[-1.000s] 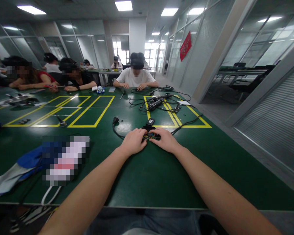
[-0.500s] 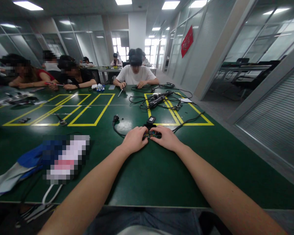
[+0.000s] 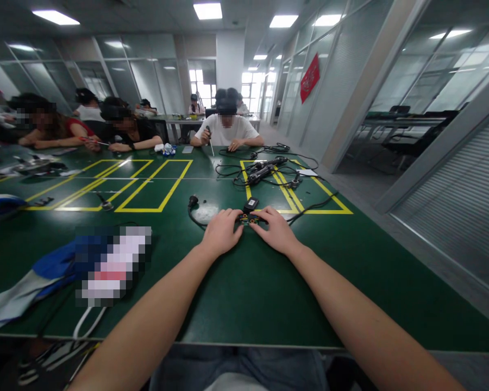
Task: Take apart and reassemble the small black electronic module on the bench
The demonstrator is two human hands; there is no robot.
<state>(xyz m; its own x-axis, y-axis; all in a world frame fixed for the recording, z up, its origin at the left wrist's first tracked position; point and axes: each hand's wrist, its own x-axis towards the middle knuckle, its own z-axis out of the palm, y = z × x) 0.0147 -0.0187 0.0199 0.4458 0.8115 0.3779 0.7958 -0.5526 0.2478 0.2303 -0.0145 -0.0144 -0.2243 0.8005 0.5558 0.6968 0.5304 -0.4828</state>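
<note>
Green circuit board (image 3: 248,220) lies between left hand (image 3: 222,232) and right hand (image 3: 279,230), long axis apparently crosswise, equally near both; fingers grasp opposite ends.

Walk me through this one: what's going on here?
A person sits at a green table, with the left hand and right hand around a small circuit board, one at each side. Just beyond the board lies a small black box. A black plug lies to the left, and a tangle of cables sits farther back. Across the table, a co-worker in a white shirt holds a slim tool.
</note>
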